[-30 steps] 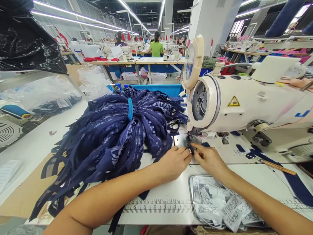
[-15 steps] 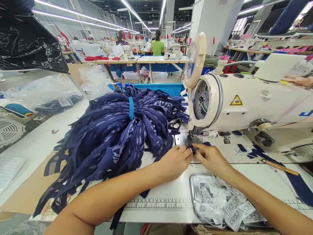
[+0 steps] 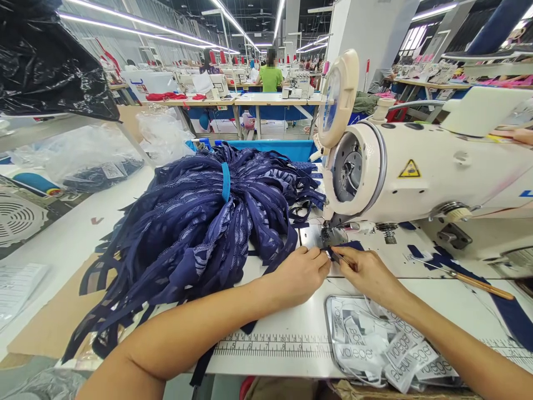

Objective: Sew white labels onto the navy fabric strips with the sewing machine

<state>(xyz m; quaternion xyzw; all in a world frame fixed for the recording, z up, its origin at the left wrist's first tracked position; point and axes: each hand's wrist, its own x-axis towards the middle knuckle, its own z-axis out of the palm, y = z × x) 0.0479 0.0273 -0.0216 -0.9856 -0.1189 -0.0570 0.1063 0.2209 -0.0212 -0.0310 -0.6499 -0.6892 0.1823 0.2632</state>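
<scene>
Little shifted over the last second: the left hand (image 3: 300, 279) pinched a small navy piece (image 3: 330, 253) just before the presser foot (image 3: 327, 235), and the right hand (image 3: 367, 272) gripped an apparent slim tool (image 3: 342, 259) beside it, suggesting continued handling there. A shallow tray (image 3: 328, 319) on the table (image 3: 306, 321) held printed labels (image 3: 353, 353).

Dark fabric (image 3: 330, 252) partly behind fingers (image 3: 321, 262)

Bright | overhead strip lights (image 3: 125, 30) | glints on black plastic (image 3: 54, 72) | edges stretched wide-angle | far detail soft
</scene>
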